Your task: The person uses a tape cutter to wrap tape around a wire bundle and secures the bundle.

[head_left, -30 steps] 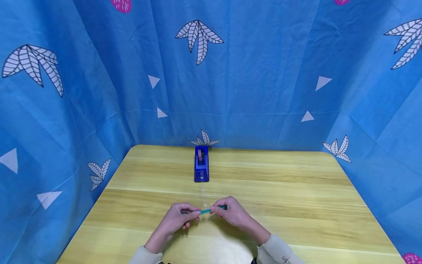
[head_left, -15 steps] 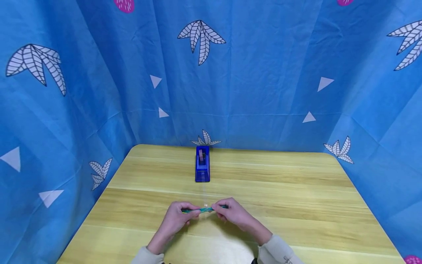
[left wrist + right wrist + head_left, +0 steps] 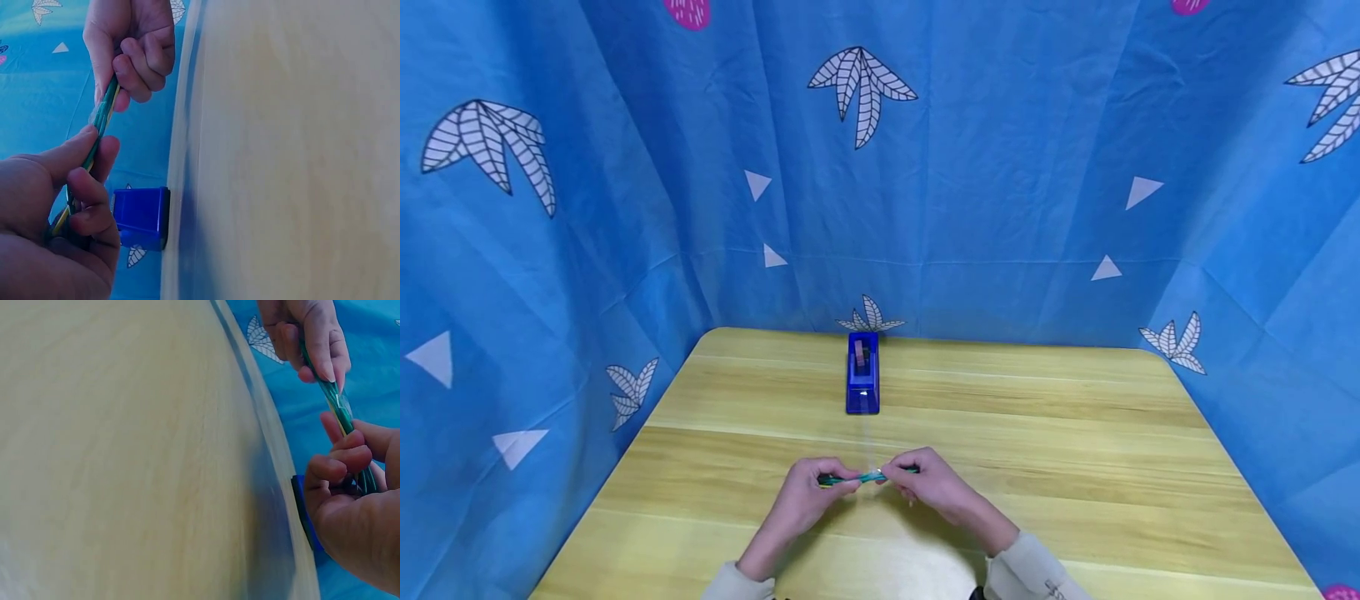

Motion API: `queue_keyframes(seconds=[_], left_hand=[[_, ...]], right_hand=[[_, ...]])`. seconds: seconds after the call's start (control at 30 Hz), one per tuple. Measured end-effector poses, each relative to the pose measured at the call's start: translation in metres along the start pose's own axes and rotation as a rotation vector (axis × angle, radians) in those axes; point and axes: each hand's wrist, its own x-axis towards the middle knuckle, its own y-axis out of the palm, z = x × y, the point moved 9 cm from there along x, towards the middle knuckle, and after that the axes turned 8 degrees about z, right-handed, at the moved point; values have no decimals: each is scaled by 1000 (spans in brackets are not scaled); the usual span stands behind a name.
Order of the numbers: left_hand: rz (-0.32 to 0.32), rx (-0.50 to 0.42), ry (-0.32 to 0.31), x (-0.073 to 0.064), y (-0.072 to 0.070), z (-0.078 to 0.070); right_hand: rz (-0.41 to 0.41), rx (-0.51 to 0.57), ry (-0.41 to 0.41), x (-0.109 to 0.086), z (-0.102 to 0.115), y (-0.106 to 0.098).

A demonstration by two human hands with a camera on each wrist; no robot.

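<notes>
A slim bundle of green and yellow wires is held roughly level between both hands, over the front part of the table. My left hand pinches its left part between thumb and fingers. The right hand grips the other end the same way, leaving a short stretch showing between the thumbs. A strip of clear tape runs from the blue tape dispenser to that stretch. In the right wrist view its shiny end lies against the wires. Fingers hide the bundle's outer parts.
The dispenser stands near the back edge of the wood-grain table, in line with the hands. A blue patterned curtain hangs behind the table and along both sides.
The wires have come up slightly to the tape's free end, which now overlaps them between the thumbs. Both hands keep their grip, and the head view has shifted a little.
</notes>
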Motion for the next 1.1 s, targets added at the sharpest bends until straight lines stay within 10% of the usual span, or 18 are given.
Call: queue_keyframes(seconds=[0.53, 1.1], left_hand=[[132, -226, -205, -3, 9, 20], [23, -88, -79, 2, -1, 4]], right_hand=[[-124, -201, -80, -2, 10, -5], [-84, -51, -21, 0, -1, -2]])
